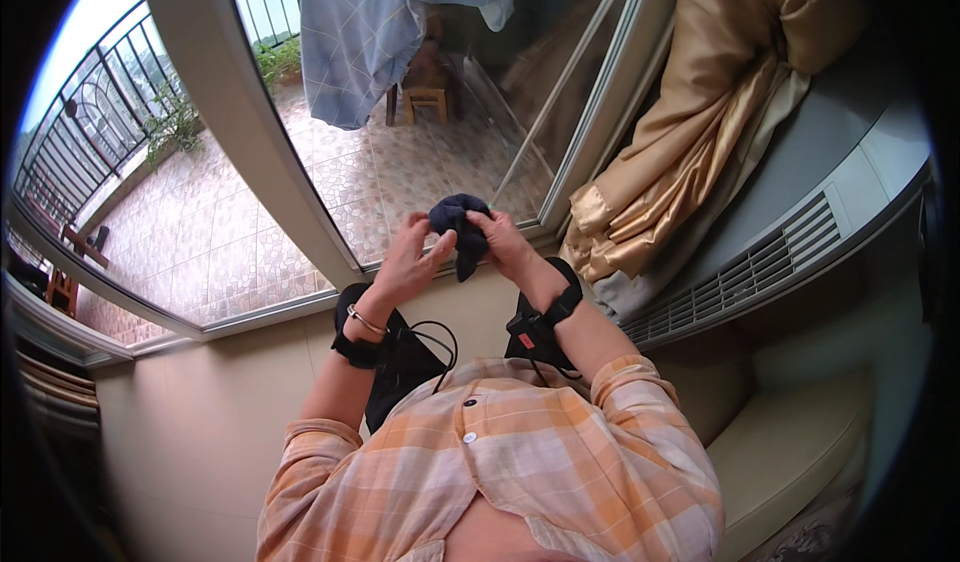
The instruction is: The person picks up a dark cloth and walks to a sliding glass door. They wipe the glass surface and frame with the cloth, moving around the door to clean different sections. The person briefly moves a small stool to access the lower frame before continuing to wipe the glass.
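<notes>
Bunched into a small bundle, a dark navy cloth [459, 213] that looks like a sock is held up before my knees, with one end hanging down. My right hand [506, 243] pinches its right side between thumb and fingers. At the left side of the bundle is my left hand [409, 258], its fingertips at the cloth's edge and its thumb partly in front. Some of the left fingers are hidden behind the cloth. Each wrist carries a black strap, and a metal bangle [367, 322] circles the left one.
A framed glass sliding door [247, 134] stands right ahead, with a tiled balcony [225, 217] beyond. To the right hang gold curtains [675, 142] beside a grey unit with a slatted vent [750, 262]. A pale padded seat [795, 442] is at lower right. Black cables [442, 337] loop near my wrists.
</notes>
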`<state>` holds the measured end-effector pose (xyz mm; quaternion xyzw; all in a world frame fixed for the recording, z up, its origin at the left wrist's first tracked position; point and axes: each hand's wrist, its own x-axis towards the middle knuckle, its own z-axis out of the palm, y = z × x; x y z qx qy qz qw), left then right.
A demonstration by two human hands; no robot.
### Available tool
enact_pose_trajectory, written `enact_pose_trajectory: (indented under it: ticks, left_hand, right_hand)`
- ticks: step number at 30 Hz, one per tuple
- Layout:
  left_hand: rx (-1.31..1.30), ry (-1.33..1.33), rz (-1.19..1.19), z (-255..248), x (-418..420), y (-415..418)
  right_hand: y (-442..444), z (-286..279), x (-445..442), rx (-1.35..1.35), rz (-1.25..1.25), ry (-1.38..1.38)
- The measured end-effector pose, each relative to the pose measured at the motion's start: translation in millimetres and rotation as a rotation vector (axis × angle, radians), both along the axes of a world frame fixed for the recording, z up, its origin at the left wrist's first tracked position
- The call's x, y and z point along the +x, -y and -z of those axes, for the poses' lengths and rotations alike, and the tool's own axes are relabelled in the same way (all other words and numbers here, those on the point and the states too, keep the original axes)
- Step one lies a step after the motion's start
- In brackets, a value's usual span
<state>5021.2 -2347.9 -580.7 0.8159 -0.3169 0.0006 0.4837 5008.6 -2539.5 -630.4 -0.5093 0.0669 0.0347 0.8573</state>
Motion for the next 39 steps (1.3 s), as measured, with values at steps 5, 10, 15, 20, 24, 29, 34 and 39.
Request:
enact_pose_trajectory:
  ticks: [5, 10, 15, 20, 24, 29, 34, 39]
  left_hand:
    - [-0.037, 0.389, -0.37, -26.7, 33.0, -52.8]
    - [0.002, 0.867, -0.718, -77.1, 80.3, -83.5]
    - [0.113, 1.128, -0.976, -125.7, 122.3, -115.4]
    - [0.1, 1.143, -1.006, -133.5, 162.3, -114.4]
    - [0.156, 1.195, -1.141, -127.1, 183.6, -108.6]
    - [0.126, 1.267, -1.188, -126.1, 188.5, -93.4]
    - [0.154, 1.322, -1.234, -131.1, 185.4, -91.9]
    - [0.142, 1.334, -1.237, -129.0, 191.4, -85.3]
  right_hand:
    - [30.0, -25.1, 20.5, -0.107, 0.249, 0.054]
    - [95.0, -87.7, 40.2, -0.239, 0.57, 0.149]
    - [149.7, -178.7, 75.5, -0.193, 1.01, 0.367]
    - [210.0, -221.4, 108.0, -0.438, 1.356, 0.528]
    - [268.3, -262.5, 152.1, -0.967, 1.589, 0.653]
    - [276.9, -259.7, 174.6, -1.435, 1.643, 0.531]
    - [281.7, -161.7, 186.2, -1.396, 1.671, 0.226]
    - [284.5, -47.8, 181.7, -1.248, 1.552, -0.077]
